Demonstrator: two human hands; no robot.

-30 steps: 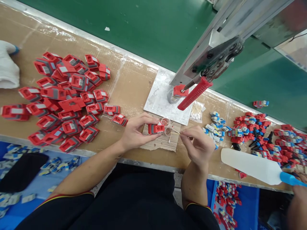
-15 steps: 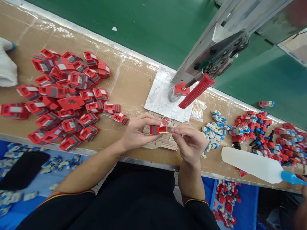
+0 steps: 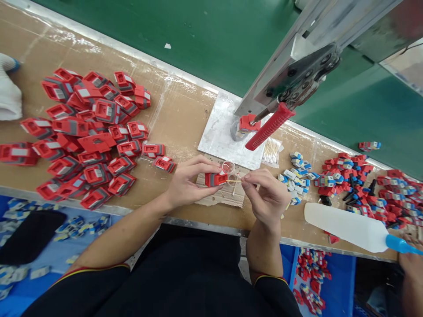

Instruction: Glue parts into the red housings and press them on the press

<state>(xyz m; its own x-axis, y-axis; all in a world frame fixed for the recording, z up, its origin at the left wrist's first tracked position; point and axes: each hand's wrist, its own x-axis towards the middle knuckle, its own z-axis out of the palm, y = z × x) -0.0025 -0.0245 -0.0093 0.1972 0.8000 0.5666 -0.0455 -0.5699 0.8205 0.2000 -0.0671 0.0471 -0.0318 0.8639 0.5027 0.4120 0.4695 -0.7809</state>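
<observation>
At the bench's near edge (image 3: 205,222), centre frame, with bare board beyond, your left hand (image 3: 185,185) pinches a red part (image 3: 215,178) while your right hand (image 3: 266,196) pinches a thin stick (image 3: 233,181) touching it.

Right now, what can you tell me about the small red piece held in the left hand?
The small red piece is a blocky plastic part, red with a grey band at its left end and a pale patch on top. It lies roughly level, lifted above a cardboard scrap at the table's near edge. The left hand pinches it between thumb and fingers. A thin stick, held by the right hand, reaches its right end. Finer detail is too small to tell.
</observation>
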